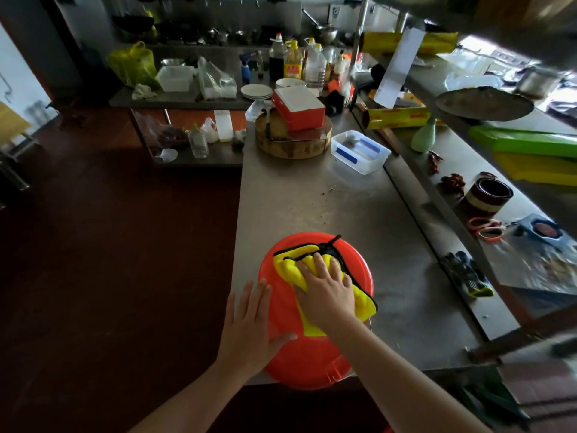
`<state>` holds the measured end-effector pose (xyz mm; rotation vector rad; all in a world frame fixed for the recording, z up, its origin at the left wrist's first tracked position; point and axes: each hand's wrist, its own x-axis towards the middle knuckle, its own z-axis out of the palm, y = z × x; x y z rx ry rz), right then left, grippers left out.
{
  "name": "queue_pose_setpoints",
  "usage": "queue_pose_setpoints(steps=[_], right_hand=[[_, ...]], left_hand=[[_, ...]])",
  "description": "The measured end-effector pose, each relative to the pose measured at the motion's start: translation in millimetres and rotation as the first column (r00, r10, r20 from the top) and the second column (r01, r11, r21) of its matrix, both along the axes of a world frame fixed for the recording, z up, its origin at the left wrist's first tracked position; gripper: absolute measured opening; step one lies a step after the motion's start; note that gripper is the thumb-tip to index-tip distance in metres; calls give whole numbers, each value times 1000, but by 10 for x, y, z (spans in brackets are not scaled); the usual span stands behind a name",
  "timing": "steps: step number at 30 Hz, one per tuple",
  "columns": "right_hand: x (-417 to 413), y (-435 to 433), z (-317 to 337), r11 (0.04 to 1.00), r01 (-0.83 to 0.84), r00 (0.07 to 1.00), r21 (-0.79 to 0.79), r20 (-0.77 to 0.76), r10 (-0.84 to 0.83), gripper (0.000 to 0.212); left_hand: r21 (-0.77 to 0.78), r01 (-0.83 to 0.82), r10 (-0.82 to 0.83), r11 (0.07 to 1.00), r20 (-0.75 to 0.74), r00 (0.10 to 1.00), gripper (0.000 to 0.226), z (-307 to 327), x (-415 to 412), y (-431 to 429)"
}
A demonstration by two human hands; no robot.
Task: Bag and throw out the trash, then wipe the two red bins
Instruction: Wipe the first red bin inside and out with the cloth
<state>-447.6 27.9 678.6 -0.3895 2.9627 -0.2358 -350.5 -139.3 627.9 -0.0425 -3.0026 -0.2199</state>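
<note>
Both forearms reach in from the bottom edge. The left hand (249,320) lies flat with straight fingers on the left flank of the round red bin (309,360). The right hand (327,292) presses spread fingers down on a yellow cloth (293,270) with black trim, spread over the bin's top. The hands are apart, and neither one grips anything.

The bin appears to stand base up at the near left corner of the steel counter (312,201), its near side jutting past the counter's front edge. Its mouth cannot be seen.

Farther along the counter stand a clear tub (359,151) with blue tape and a round chopping block (293,145), which carries a tilted red rectangular box (299,109). Beyond them are stacked plates (256,90) and a cluster of bottles (293,60).

A raised shelf (462,170) runs along the right and holds a yellow film box (396,118), a pale green bottle (424,137), a dark jar (487,196) and orange-handled scissors (487,228).

The far right is smeared with blur. The floor on the left is too dark to read.
</note>
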Motion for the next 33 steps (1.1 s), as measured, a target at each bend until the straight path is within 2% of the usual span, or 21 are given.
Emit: queue_pose_setpoints(steps=[6,12,17,21,30,33], right_hand=[[-118,509,25,995,82,996,62,-35,-80,63],[44,204,36,997,80,997,4,4,-80,68],[282,-182,-18,998,-36,999,-45,17,36,68],[290,-99,-29,997,-67,998,-41,3,67,66],[67,537,58,996,77,996,46,-48,-75,64],[89,517,58,995,87,996,49,-40,-85,65]], left_hand=[[-7,-6,6,1000,13,1000,112,29,3,25],[25,-29,29,999,27,999,111,8,-5,2],[63,-26,27,998,-14,1000,109,-44,0,4],[98,-40,41,994,-14,999,111,-55,-15,9],[122,-20,22,992,-22,1000,111,-54,-43,7],[127,-32,35,991,-23,999,111,-54,-40,16]])
